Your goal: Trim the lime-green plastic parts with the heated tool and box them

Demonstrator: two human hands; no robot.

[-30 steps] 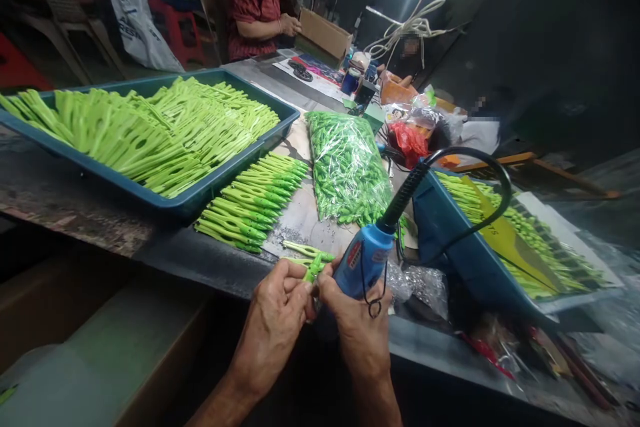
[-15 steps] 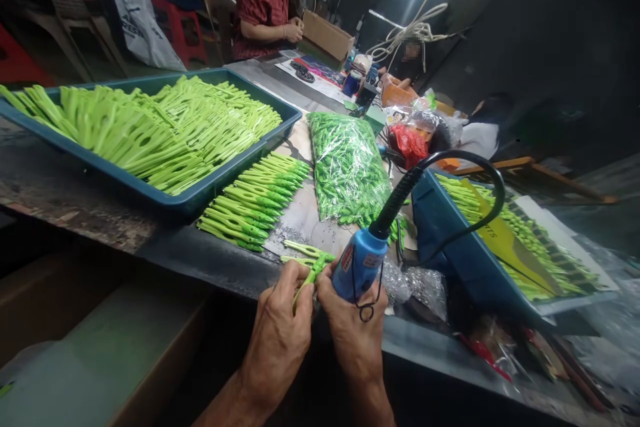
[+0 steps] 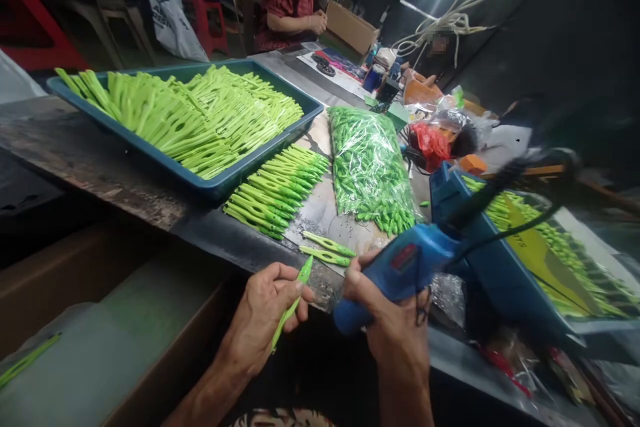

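My left hand (image 3: 267, 303) pinches a slim green plastic piece (image 3: 303, 270), its darker pointed end tilted up between thumb and fingers. In my right hand (image 3: 387, 320) is a blue electric screwdriver (image 3: 410, 260), with its black cord running off to the right. The screwdriver's nose end points left and down, apart from the piece. Two similar pieces (image 3: 327, 256) lie on the table edge just beyond my hands. Behind them are neat rows of more pieces with dark green tips (image 3: 280, 190).
A blue tray (image 3: 210, 187) heaped with light green pieces stands at left. Beside it lies a clear bag of small green parts (image 3: 370, 167). A blue bin (image 3: 453, 213) holds more pieces at right. Across the table sits a person in a red shirt (image 3: 287, 0).
My right hand has drawn the screwdriver right, away from the green piece, and tilted it over. My left hand has moved slightly left and down, still holding the piece. The view has shifted.
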